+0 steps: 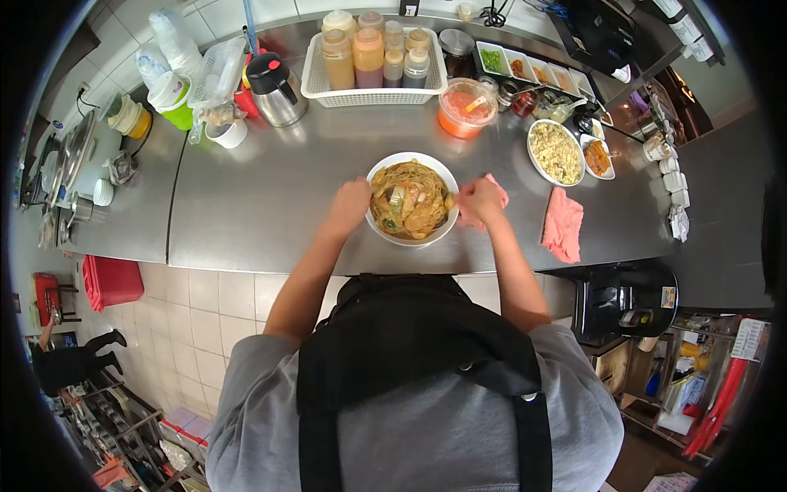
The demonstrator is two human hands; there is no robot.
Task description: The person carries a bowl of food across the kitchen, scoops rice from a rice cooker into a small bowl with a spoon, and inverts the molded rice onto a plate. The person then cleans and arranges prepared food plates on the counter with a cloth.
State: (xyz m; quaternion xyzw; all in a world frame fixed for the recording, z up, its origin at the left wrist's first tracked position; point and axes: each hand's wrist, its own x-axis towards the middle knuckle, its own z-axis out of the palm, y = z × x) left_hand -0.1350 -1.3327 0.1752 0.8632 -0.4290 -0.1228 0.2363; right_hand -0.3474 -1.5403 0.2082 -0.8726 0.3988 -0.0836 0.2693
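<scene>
A white bowl [412,240] full of noodles [414,197] with pieces of topping stands on the steel counter in front of me. My left hand [352,199] is at the bowl's left rim, its fingers closed against it. At the right side, my right hand [482,199] has its fingers closed on a pink cloth [501,189], close to the bowl's right rim. Another pink cloth [562,225] lies on the counter farther right.
Behind the bowl are a white basket [373,98] of sauce bottles, a steel jug [279,94] and a tub of orange-red liquid [466,108]. An oval dish [557,152] stands at the right. A person [74,363] is in the far lower left.
</scene>
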